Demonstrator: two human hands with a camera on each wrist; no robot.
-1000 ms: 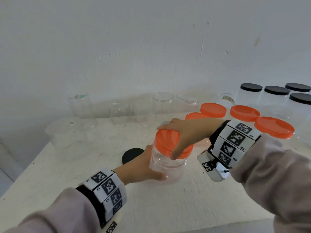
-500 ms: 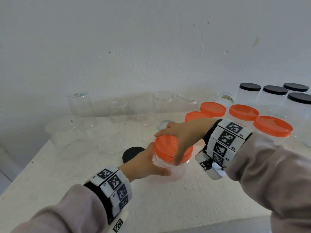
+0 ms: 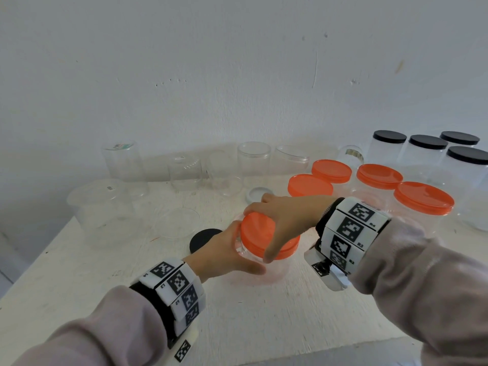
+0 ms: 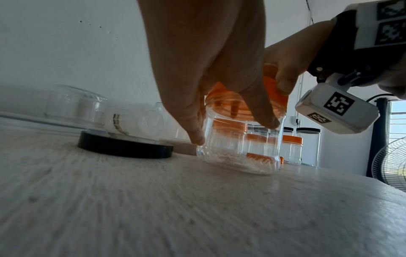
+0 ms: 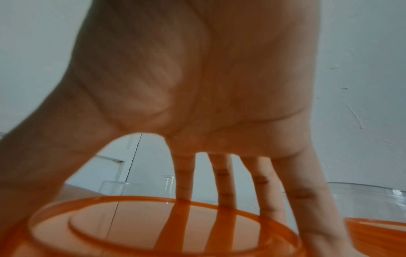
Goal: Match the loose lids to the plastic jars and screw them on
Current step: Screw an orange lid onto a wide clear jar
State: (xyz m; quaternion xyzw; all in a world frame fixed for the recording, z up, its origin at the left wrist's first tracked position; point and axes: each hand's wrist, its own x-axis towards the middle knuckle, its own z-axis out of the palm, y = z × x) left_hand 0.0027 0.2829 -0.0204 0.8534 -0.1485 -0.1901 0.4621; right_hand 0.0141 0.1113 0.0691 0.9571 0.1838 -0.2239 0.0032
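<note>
On white wooden table (image 3: pixel 237 313), mid-front: clear round plastic jar (image 4: pixel 239 139) standing upright, L hand (image 3: pixel 224 254) wrapped round its body. R hand (image 3: pixel 287 220) on top, fingers curled over round orange plastic lid (image 3: pixel 260 235) sitting on jar. Loose black round lid (image 3: pixel 202 237) just beside L hand.

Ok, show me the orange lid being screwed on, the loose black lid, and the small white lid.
orange lid (image 3: pixel 257 233), head view, bare top left of the fingers.
loose black lid (image 3: pixel 202 237), head view, middle of its top.
small white lid (image 3: pixel 257 193), head view, its centre.
</note>
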